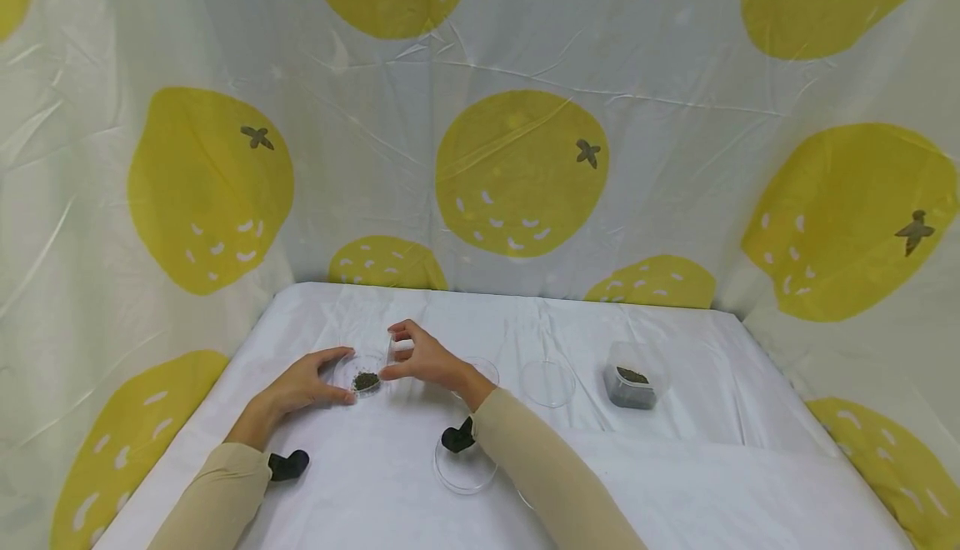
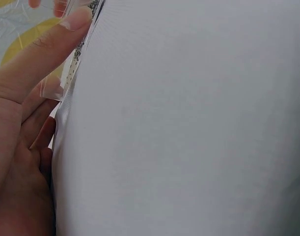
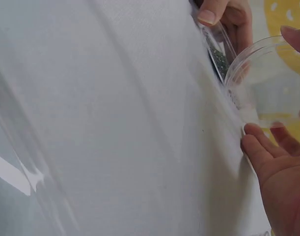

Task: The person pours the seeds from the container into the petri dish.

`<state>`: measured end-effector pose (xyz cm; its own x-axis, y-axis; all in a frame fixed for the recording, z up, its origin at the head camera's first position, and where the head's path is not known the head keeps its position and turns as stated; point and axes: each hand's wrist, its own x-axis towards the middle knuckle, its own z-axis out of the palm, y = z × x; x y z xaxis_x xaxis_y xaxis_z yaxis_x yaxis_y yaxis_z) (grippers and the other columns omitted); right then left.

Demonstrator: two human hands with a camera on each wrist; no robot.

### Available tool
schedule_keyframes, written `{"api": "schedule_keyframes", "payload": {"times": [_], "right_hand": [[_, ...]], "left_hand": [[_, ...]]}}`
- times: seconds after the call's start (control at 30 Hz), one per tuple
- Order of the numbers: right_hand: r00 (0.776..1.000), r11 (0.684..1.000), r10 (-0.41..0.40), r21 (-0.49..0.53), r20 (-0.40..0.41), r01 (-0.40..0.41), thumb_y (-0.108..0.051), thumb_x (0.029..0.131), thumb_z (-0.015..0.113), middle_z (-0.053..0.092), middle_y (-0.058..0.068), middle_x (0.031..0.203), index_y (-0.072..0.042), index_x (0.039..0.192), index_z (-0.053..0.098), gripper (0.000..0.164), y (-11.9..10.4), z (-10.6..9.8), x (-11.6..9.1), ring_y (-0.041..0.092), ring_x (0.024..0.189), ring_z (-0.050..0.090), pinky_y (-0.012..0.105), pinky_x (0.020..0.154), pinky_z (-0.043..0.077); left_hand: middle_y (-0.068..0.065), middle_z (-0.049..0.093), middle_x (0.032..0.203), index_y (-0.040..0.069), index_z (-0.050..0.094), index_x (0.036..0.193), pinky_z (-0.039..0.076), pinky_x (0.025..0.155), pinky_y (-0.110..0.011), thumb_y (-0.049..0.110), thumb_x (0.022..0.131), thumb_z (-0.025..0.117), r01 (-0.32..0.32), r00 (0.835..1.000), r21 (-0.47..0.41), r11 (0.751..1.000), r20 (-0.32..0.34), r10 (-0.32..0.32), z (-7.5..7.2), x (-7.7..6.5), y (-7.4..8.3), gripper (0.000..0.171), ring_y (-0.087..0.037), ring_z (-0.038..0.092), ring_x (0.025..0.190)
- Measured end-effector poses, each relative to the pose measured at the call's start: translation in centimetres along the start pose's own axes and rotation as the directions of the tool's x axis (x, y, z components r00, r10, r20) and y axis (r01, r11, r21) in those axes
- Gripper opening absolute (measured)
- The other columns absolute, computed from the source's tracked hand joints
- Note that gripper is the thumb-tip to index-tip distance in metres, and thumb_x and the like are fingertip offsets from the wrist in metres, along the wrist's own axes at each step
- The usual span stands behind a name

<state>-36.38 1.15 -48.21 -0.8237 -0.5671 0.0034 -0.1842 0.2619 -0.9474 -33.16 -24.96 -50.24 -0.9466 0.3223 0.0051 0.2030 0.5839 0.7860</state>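
A clear round petri dish (image 1: 345,373) with a small heap of dark green granules (image 1: 366,381) rests on the white cloth. My left hand (image 1: 300,382) grips its rim between thumb and fingers; the left wrist view shows the thumb (image 2: 51,46) against the dish's side. Just to the right, my right hand (image 1: 429,358) holds a clear round lid (image 3: 267,81) by its edge. That lid stands tilted, close to vertical, beside the dish, its lower edge near the dish in the right wrist view. In the head view the lid is barely visible.
To the right lie a clear round dish (image 1: 549,384) and another (image 1: 486,365) partly behind the right wrist. A third clear dish (image 1: 467,483) is partly under the right wrist's black camera mount (image 1: 457,437). A square clear tub (image 1: 632,397) of dark granules stands far right.
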Motion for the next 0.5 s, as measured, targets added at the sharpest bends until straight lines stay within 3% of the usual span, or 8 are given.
{"api": "schedule_keyframes", "payload": {"times": [0.17, 0.27, 0.5], "right_hand": [[1.0, 1.0, -0.013, 0.016, 0.026, 0.013, -0.025, 0.071, 0.082, 0.046, -0.005, 0.126, -0.023, 0.137, 0.041, 0.078, 0.0, 0.3, 0.3, 0.022, 0.115, 0.05, 0.032, 0.082, 0.048], [0.999, 1.0, -0.018, -0.024, 0.035, 0.019, -0.027, 0.071, 0.082, 0.045, -0.001, 0.13, -0.03, 0.137, 0.041, 0.078, -0.3, 0.5, 0.4, 0.022, 0.117, 0.049, 0.03, 0.082, 0.047], [0.999, 0.991, -0.022, -0.131, 0.048, 0.028, -0.03, 0.07, 0.082, 0.045, -0.004, 0.129, -0.027, 0.14, 0.041, 0.081, -1.2, 1.3, 0.8, 0.022, 0.116, 0.049, 0.026, 0.083, 0.046]], "left_hand": [[-0.013, 0.038, 0.142, 0.012, 0.049, 0.135, 0.016, 0.104, -0.057, 0.039, 0.057, 0.087, -0.002, 1.0, -0.003, 1.0, -0.002, 0.002, 0.1, -0.1, -0.1, 0.09, -0.034, 0.022, 0.134], [-0.013, 0.039, 0.142, 0.011, 0.049, 0.135, 0.016, 0.104, -0.057, 0.039, 0.058, 0.087, -0.014, 1.0, 0.008, 1.0, -0.004, 0.014, 0.1, -0.1, 0.0, 0.09, -0.035, 0.022, 0.134], [-0.013, 0.039, 0.141, 0.009, 0.047, 0.135, 0.017, 0.104, -0.057, 0.038, 0.058, 0.087, -0.025, 1.0, 0.008, 1.0, -0.003, 0.025, 0.1, -0.1, 0.2, 0.091, -0.035, 0.022, 0.134]]}}
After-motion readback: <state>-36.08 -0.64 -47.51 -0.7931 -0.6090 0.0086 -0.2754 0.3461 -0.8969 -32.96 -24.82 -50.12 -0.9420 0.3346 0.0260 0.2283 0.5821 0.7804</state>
